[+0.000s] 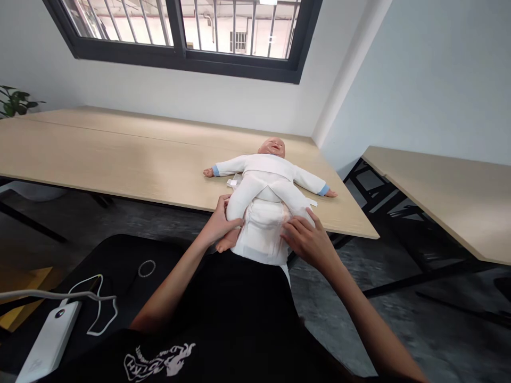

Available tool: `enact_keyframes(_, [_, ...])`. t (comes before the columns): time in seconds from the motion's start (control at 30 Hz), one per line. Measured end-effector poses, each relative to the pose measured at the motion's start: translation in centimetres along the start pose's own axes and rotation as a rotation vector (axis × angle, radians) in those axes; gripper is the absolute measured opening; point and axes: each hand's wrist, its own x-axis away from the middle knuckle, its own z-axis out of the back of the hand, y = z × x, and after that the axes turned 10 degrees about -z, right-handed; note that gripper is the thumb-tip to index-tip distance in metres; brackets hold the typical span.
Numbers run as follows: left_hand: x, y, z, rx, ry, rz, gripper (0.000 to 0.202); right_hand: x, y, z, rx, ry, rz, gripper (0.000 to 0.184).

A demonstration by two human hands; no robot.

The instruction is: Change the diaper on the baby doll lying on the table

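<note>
A baby doll (pixel 275 169) in a white top with blue cuffs lies on its back at the table's front edge, arms spread, head toward the window. Its white legs are parted and bent toward me. Between them a white diaper (pixel 261 231) lies unfolded, its front flap hanging over the edge against my shirt. My left hand (pixel 219 221) is closed round the doll's lower leg on the left, with the bare foot below it. On the other side my right hand (pixel 305 234) has its fingers curled round the other lower leg, beside the diaper's edge. That foot is hidden.
The doll lies on a light wooden table (pixel 120 154) under a barred window. A second table (pixel 447 197) stands at the right across a gap. At lower left a black chair (pixel 131 260) holds a white power bank (pixel 51 335), a cable and a bracelet (pixel 146 268).
</note>
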Motion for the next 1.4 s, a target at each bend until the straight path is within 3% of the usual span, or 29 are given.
enact_keyframes(0.07, [0.2,-0.1,-0.2,-0.068,0.006,-0.018,0.064,0.9,-1.0,-0.3,-0.007,-0.002,0.037,0.026])
enact_keyframes(0.17, [0.3,-0.2,-0.5,-0.154,0.02,-0.045,0.063,2.0,-3.6,-1.3,-0.006,-0.016,0.026,0.053])
enact_keyframes(0.23, [0.2,-0.3,-0.6,-0.121,0.028,-0.039,0.064,2.5,-5.5,-2.2,0.003,-0.002,-0.008,0.061])
enact_keyframes(0.4, [0.2,-0.5,-0.1,0.101,0.01,0.059,0.061,1.6,-7.5,-2.9,-0.17,0.167,0.036,0.036])
enact_keyframes(0.5, [0.2,-0.5,0.3,0.179,-0.008,0.055,0.062,-0.7,-6.5,-0.8,-0.4,0.219,-0.012,0.032])
enact_keyframes(0.6, [0.3,-0.2,0.3,0.274,-0.037,0.064,0.075,-4.7,-4.5,2.3,-0.542,0.221,-0.128,0.024])
enact_keyframes(0.7, [0.6,0.2,0.2,0.277,-0.077,0.074,0.089,-9.9,-1.6,4.9,-0.679,0.023,-0.314,0.037])
enact_keyframes(0.77, [0.9,0.3,0.2,0.196,-0.078,0.032,0.088,-13.3,0.6,5.3,-0.788,-0.144,-0.428,0.042])
enact_keyframes(0.87, [1.7,0.1,0.3,0.101,-0.059,-0.027,0.08,-16.8,3.6,3.8,-0.995,-0.337,-0.491,0.036])
enact_keyframes(0.93, [2.3,-0.3,0.2,0.102,-0.074,-0.034,0.077,-17.6,5.0,1.8,-1.064,-0.393,-0.66,0.032])
enact_keyframes(1.07, [3.4,-0.9,-0.3,0.05,-0.123,-0.069,0.075,-17.0,6.0,-1.5,-0.936,-0.436,-0.895,0.035])
enact_keyframes(1.17, [3.2,-0.1,-0.8,-0.235,-0.015,-0.141,0.072,-16.5,6.1,-2.7,-0.876,-0.422,-0.918,0.038])
enact_keyframes(1.27, [1.7,1.9,-1.5,-0.563,0.047,-0.337,0.06,-16.7,6.2,-3.7,-0.893,-0.386,-0.823,0.031])
enact_keyframes(1.33, [-0.3,3.5,-2.4,-0.673,-0.123,-0.537,0.048,-17.0,6.3,-4.6,-0.942,-0.348,-0.774,0.029])
enact_keyframes(1.4, [-2.9,4.6,-3.8,-0.716,-0.366,-0.705,0.038,-17.2,6.3,-5.7,-1.004,-0.314,-0.758,0.032])
